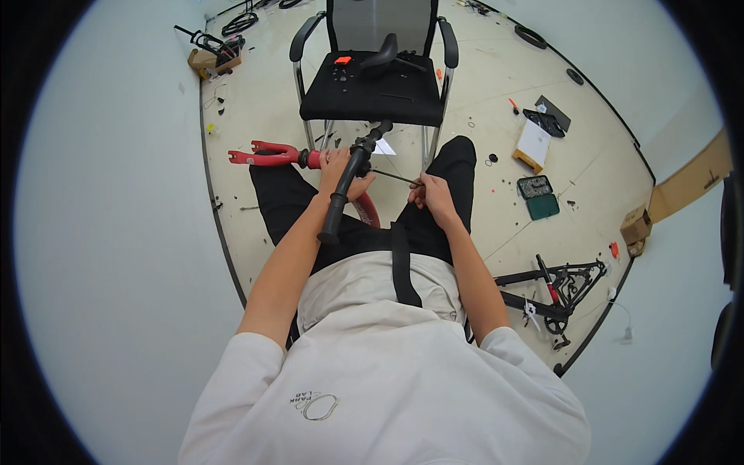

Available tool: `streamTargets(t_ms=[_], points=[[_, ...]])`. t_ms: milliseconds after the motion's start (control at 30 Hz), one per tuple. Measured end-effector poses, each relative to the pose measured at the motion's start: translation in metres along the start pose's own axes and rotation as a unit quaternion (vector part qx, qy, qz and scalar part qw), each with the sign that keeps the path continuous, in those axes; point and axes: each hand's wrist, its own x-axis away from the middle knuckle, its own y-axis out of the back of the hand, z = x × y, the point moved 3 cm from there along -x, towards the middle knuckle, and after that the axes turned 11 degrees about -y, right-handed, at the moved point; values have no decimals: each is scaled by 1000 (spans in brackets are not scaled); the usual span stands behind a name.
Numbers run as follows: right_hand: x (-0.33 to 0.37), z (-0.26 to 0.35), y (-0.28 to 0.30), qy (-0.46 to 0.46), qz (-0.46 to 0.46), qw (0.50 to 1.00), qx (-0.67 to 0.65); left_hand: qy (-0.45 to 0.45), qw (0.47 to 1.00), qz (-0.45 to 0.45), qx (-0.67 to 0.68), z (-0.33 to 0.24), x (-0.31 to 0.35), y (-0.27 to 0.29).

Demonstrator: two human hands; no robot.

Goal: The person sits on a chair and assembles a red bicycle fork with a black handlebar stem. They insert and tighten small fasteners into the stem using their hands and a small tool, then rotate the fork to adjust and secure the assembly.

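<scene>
Across my lap lies a small bike's red fork (267, 155), its two prongs pointing left over my left thigh. A black handlebar (353, 172) crosses its right end, with a black rubber grip (332, 218) toward me. My left hand (335, 169) is wrapped round the assembly by the stem, partly hidden behind the bar. In my right hand (435, 198), over my right thigh, is a thin dark hex key (395, 177). Its far end reaches the stem area, where the exact contact is hidden. A curved red part (367, 209) shows below the handlebar.
Ahead stands a black office chair (372, 97) carrying a bike saddle (381, 53), an orange item (342, 60) and small parts. On the floor at right are an open green case (540, 203), a white-and-yellow box (532, 145) and a black bike frame (554, 291).
</scene>
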Motion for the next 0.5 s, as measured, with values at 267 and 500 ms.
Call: streamTargets(t_ms=[267, 500], points=[[11, 0, -3, 39, 1, 988, 150, -6, 1000, -2, 3, 10, 3, 1], [18, 10, -5, 86, 8, 978, 192, -3, 1000, -4, 13, 14, 5, 2]])
